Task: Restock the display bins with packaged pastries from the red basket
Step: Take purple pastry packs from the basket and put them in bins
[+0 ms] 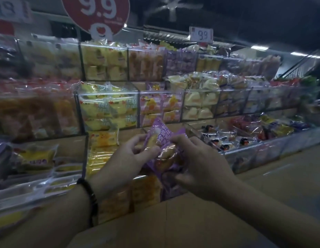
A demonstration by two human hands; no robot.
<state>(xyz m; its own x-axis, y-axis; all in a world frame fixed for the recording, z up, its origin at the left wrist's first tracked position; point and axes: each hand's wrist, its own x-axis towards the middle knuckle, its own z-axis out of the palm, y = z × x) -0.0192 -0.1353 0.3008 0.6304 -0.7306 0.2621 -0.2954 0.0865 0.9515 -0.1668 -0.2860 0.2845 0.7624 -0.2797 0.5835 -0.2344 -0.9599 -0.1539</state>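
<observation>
Your left hand (pixel 127 156) and right hand (pixel 196 161) both pinch purple pastry packs (pixel 164 149) above the front bins (pixel 137 187), mid-restock; next, drop them into the matching purple bin.

A purple-wrapped packaged pastry (pixel 160 140) stands tilted in mid-air in front of the display bins (pixel 109 108), its clear window showing golden-brown bread inside. A second purple-wrapped pastry (pixel 167 158) sits just below it, touching it, partly hidden. The bins are clear plastic boxes stacked in stepped tiers, each filled with wrapped pastries: yellow packs in the middle tier, pink and orange ones just to their right, pale cream ones further right, purple ones in the top tier. The picture is blurred, so the print on the wrappers cannot be read.
</observation>
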